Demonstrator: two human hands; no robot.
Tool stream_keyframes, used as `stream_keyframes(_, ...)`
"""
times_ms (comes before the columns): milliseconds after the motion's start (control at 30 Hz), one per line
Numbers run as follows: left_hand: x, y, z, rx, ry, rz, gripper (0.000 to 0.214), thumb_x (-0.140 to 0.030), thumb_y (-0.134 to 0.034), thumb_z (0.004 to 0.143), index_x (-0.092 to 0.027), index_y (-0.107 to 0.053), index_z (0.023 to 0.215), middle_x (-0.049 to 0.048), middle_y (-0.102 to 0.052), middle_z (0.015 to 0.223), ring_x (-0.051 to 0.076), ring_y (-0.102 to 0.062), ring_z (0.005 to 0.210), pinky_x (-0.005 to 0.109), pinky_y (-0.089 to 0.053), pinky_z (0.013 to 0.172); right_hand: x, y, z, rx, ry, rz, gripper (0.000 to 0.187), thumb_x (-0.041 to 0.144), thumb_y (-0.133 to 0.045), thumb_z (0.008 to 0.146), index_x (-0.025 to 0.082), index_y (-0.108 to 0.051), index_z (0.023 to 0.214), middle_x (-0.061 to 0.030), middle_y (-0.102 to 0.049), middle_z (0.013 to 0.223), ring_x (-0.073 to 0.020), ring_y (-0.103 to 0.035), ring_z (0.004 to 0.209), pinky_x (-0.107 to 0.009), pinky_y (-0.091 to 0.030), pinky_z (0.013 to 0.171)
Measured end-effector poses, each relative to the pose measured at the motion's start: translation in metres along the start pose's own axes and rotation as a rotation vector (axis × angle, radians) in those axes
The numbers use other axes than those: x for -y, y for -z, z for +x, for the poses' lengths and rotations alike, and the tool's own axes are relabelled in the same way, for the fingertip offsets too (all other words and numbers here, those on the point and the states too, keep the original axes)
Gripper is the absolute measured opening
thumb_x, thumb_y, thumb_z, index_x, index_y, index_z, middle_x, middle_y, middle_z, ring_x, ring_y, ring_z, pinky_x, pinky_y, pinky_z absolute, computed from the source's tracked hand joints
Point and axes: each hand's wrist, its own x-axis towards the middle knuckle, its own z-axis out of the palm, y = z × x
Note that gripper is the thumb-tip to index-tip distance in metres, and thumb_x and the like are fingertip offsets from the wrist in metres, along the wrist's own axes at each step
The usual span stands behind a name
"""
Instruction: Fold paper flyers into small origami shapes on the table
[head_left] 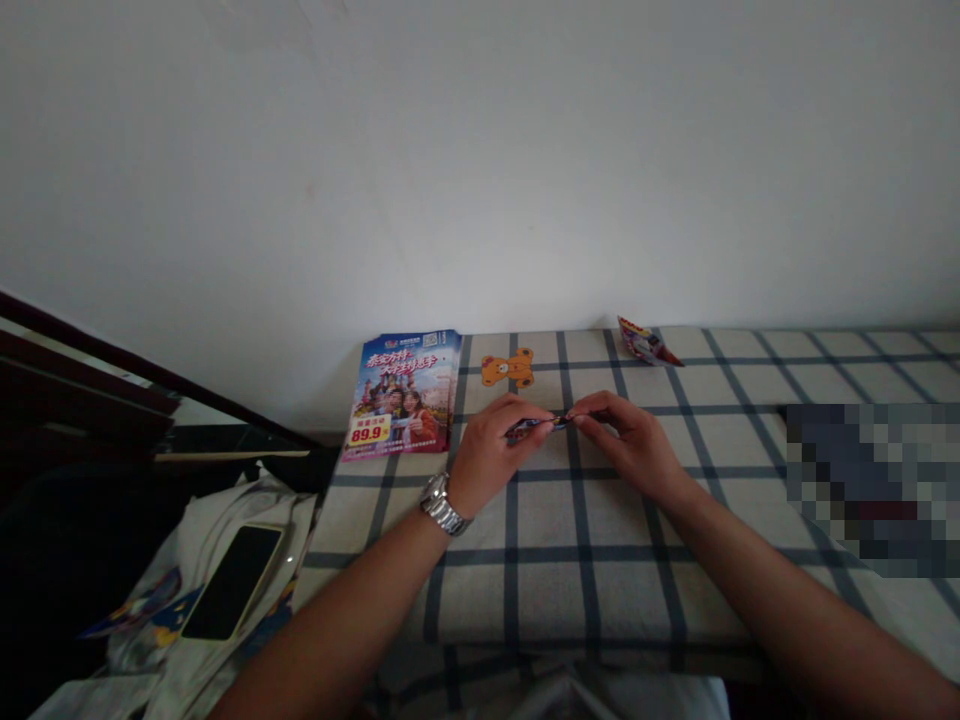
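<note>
Pinching small, apparently folded printed piece (pixel 523 431) in the closed grip of left hand (pixel 491 446) and right hand (pixel 632 442); align edges, apply light, even pressure along creases.

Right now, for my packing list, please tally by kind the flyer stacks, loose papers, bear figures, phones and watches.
Stack of glossy blue flyers: 1
Loose multicoloured papers: 2 (folded far paper, held paper)
Flat brown bear figure: 1
Black-screened phone with yellowish edge: 1
Silver metal wristwatch: 1
Total: 6
Pixelated dark item: unidentifiable, excluded.
</note>
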Motion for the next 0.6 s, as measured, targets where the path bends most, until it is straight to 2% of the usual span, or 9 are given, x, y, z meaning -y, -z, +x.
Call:
stream_keyframes(300,0.0028,-0.0018,0.0002,-0.026,0.026,-0.091,0.010,-0.031,-0.070,0.098,-0.022,-0.073,0.097,0.0029,-0.073,0.093,0.016,-0.069,0.087,0.029,-0.054,0.079,-0.0020,-0.0036,0.0007,-0.008,-0.074,0.116,0.021,0.043,-0.068,0.098,0.024,-0.074,0.102,-0.0049,-0.077,0.100,-0.0224,-0.073,0.094,-0.037,-0.058,0.086)
stream_keyframes(500,0.0036,-0.0018,-0.0003,-0.030,0.032,-0.076,0.008,-0.028,-0.069,0.098,-0.021,-0.073,0.096,0.0023,-0.072,0.092,0.015,-0.068,0.087,0.028,-0.053,0.080,-0.0005,-0.0062,0.0000,0.024,-0.013,0.051,0.016,0.037,-0.067,0.099,0.024,-0.070,0.106,-0.0051,-0.075,0.102,-0.0213,-0.071,0.096,-0.036,-0.058,0.088)
stream_keyframes(600,0.0021,-0.0020,-0.0001,-0.023,0.030,-0.058,0.008,-0.027,-0.069,0.098,-0.021,-0.073,0.095,0.0028,-0.072,0.092,0.016,-0.068,0.087,0.029,-0.053,0.080,-0.0001,-0.0068,-0.0007,0.010,0.000,0.031,0.021,0.036,-0.070,0.096,0.024,-0.069,0.113,-0.0060,-0.074,0.108,-0.0214,-0.071,0.098,-0.038,-0.059,0.090)
